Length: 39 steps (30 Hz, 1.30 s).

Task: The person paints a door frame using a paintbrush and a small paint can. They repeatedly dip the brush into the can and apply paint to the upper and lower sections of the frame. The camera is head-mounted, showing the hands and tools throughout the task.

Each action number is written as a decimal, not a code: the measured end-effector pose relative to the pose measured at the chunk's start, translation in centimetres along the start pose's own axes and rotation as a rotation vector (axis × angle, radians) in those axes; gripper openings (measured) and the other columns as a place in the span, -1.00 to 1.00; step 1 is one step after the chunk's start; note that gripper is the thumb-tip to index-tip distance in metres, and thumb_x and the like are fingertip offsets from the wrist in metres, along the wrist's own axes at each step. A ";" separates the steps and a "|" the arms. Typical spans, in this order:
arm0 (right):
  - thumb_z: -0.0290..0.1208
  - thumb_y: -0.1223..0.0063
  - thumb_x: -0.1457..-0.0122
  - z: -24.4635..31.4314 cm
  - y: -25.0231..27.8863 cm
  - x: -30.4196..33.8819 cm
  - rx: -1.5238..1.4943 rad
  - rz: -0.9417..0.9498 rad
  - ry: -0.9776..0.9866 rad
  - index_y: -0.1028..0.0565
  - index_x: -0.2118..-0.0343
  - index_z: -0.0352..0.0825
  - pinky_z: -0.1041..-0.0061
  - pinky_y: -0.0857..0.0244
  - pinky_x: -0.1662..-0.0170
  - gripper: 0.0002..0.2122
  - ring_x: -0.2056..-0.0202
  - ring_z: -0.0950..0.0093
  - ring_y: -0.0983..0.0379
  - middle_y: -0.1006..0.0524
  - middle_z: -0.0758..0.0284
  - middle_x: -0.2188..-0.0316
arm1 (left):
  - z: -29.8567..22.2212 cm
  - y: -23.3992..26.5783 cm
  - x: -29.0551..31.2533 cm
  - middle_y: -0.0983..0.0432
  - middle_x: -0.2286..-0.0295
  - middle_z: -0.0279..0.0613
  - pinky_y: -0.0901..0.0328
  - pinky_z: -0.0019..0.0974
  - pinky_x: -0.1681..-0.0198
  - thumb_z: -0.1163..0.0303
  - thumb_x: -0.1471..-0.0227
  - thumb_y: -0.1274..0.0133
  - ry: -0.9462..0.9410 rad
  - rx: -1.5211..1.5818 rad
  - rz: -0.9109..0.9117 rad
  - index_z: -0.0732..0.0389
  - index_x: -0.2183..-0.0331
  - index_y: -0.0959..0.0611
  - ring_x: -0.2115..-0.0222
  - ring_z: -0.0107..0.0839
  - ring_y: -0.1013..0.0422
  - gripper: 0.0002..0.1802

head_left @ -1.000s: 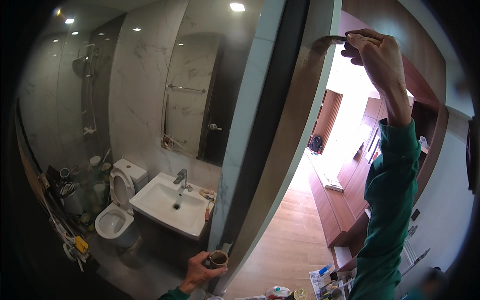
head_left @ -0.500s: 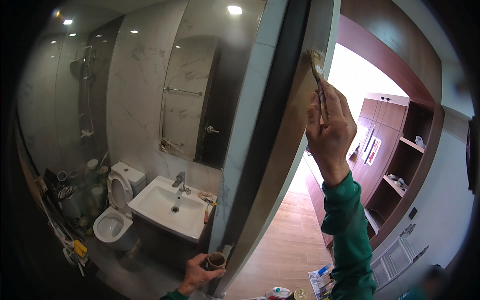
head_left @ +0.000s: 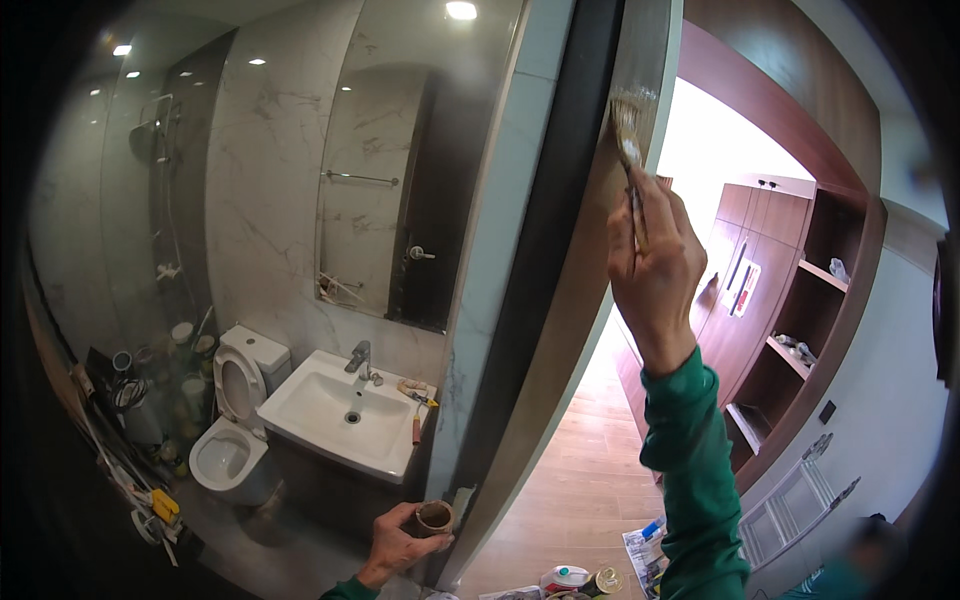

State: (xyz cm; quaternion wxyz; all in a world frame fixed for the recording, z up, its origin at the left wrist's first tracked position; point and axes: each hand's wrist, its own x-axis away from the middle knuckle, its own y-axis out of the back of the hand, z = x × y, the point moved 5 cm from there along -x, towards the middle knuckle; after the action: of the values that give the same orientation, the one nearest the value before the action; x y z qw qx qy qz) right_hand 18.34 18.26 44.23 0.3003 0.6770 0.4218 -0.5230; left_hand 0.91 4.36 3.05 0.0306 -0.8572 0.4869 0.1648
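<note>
Raised high, my right hand (head_left: 658, 255) grips a paintbrush (head_left: 628, 140) by its handle. The bristles press flat against the upper part of the brown door frame (head_left: 585, 265), where a wet, shiny patch shows around them. Low down, my left hand (head_left: 400, 545) is wrapped round a small open cup (head_left: 434, 517) with a brown inside. It holds the cup upright near the foot of the frame; how much is in the cup I cannot make out. Both forearms wear green sleeves.
Left of the frame are a white sink (head_left: 345, 410) with tools on its rim, a toilet (head_left: 228, 455) and a mirror (head_left: 410, 160). Cans and bottles (head_left: 585, 580) stand on the floor at the bottom. A ladder (head_left: 790, 515) and another person (head_left: 870, 560) are at lower right.
The brush stays on the frame, its bristles now more spread and a wet streak showing above them. My right hand has shifted slightly down and left. The left hand still holds the cup.
</note>
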 end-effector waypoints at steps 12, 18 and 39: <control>-0.59 -0.18 -0.15 5.0 2.7 12.8 0.031 0.219 -0.082 -0.48 -0.03 -0.57 0.29 -0.44 0.17 -0.63 0.24 0.12 -0.56 -0.56 -0.06 0.14 | 0.2 0.9 -1.5 -0.68 0.28 -0.22 -0.43 -0.39 0.09 0.33 0.28 -0.52 -0.044 -0.055 0.018 0.27 0.18 -0.74 0.23 -0.47 -0.57 -0.46; -0.64 -0.20 -0.09 8.9 5.3 17.1 -0.068 0.377 -0.235 -0.50 0.00 -0.60 0.31 -0.45 0.20 -0.62 0.28 0.12 -0.55 -0.57 -0.06 0.15 | 0.5 1.0 -2.4 -0.68 0.29 -0.22 -0.43 -0.39 0.10 0.32 0.28 -0.53 -0.091 -0.059 0.031 0.27 0.17 -0.74 0.24 -0.48 -0.58 -0.45; -0.65 -0.19 -0.08 5.9 6.0 18.0 -0.063 0.307 -0.306 -0.50 -0.01 -0.60 0.33 -0.49 0.11 -0.61 0.18 0.09 -0.61 -0.58 -0.10 0.14 | 1.6 0.8 -3.6 -0.61 0.21 -0.18 -0.44 -0.35 0.09 0.35 0.30 -0.53 -0.105 -0.056 -0.018 0.31 0.05 -0.65 0.19 -0.40 -0.56 -0.30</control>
State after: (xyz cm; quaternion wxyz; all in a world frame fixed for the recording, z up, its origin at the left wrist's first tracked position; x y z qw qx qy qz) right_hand 22.69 15.10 25.14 0.4578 0.6364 0.2795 -0.5544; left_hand -1.87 7.19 2.74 0.0338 -0.8521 0.4723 0.2228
